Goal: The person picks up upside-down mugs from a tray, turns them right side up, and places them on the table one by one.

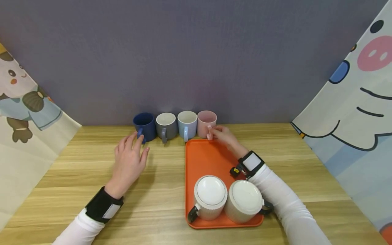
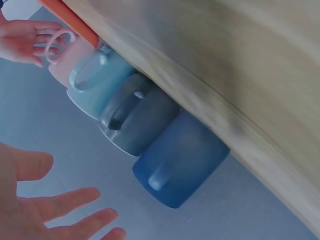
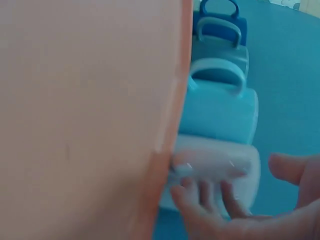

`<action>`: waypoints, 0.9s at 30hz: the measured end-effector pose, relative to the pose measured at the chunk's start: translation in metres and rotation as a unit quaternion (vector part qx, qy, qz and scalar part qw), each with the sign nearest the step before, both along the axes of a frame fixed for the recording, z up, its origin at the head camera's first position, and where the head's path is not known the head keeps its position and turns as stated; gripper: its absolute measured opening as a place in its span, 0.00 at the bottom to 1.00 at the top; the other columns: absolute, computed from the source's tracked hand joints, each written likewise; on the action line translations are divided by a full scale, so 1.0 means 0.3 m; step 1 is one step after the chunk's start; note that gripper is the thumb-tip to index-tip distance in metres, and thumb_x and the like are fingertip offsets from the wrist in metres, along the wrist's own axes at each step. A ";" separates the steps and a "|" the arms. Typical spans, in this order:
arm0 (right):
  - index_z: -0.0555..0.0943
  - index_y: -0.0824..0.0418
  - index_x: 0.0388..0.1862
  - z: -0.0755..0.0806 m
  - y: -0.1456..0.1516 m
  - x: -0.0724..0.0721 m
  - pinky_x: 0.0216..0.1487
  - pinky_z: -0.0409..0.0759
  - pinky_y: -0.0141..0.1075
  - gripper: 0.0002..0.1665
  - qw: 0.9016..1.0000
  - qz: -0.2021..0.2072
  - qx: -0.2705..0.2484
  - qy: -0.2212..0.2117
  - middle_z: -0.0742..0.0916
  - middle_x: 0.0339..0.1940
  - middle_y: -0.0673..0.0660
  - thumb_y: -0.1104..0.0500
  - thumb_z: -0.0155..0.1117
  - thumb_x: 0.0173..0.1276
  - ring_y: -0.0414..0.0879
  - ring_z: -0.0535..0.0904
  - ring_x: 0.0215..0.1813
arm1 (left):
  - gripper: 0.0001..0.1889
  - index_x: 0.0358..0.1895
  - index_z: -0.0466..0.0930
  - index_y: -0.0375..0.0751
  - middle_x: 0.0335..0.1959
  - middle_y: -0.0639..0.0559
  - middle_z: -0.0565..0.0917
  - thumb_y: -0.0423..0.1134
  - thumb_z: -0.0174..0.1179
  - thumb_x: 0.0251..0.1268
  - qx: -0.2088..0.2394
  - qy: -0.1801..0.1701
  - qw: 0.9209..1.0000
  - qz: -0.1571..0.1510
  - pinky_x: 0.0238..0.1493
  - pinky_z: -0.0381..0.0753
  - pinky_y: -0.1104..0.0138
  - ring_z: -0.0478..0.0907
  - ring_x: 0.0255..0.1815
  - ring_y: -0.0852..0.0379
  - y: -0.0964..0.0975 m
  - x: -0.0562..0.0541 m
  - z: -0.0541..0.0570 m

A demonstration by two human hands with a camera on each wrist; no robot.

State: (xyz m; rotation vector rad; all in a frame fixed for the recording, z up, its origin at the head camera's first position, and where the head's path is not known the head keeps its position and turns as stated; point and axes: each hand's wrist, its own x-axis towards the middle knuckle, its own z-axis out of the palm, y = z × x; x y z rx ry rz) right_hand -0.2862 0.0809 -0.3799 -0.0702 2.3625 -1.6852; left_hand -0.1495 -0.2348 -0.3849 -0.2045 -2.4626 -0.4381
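A row of mugs stands upright against the back wall: dark blue [image 1: 147, 129], grey [image 1: 168, 131], light blue [image 1: 190, 130] and pink [image 1: 203, 129]. Their handles face the front. My left hand [image 1: 130, 158] hovers in front of the dark blue mug, fingers spread and holding nothing; the left wrist view shows it apart from the mug. At the pink mug's handle [image 3: 212, 165] is my right hand [image 1: 225, 136], fingertips close against it. In the right wrist view its thumb [image 3: 285, 167] stands away from the fingers. Whether the fingers pass through the handle, I cannot tell.
An orange tray [image 1: 200, 156] lies in front of the pink and light blue mugs. Two large pale cups [image 1: 209, 197] with black handles sit at its near end, beside my right forearm. A small black and yellow item [image 1: 234, 171] is near my right wrist.
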 end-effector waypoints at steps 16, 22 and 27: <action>0.71 0.74 0.56 0.122 0.226 0.122 0.45 0.81 0.35 0.28 0.984 0.117 0.101 0.085 0.83 0.49 0.71 0.49 0.51 0.74 0.61 0.81 0.51 | 0.24 0.60 0.73 0.31 0.64 0.32 0.69 0.42 0.59 0.65 0.005 -0.012 1.000 -0.013 0.56 0.60 0.40 0.61 0.63 0.33 0.071 -0.037 0.009; 0.73 0.72 0.53 0.130 0.285 0.182 0.45 0.82 0.39 0.25 0.976 0.145 0.120 0.114 0.84 0.46 0.70 0.50 0.52 0.73 0.57 0.82 0.48 | 0.24 0.60 0.73 0.32 0.64 0.33 0.69 0.42 0.59 0.64 0.004 -0.010 1.000 -0.020 0.56 0.61 0.41 0.61 0.63 0.34 0.103 -0.048 0.011; 0.75 0.68 0.51 0.127 0.313 0.232 0.48 0.81 0.48 0.23 0.969 0.157 0.149 0.122 0.85 0.45 0.67 0.49 0.53 0.73 0.54 0.82 0.48 | 0.24 0.59 0.73 0.31 0.64 0.33 0.69 0.43 0.57 0.65 0.004 -0.009 1.000 -0.023 0.56 0.62 0.41 0.61 0.63 0.34 0.126 -0.061 0.013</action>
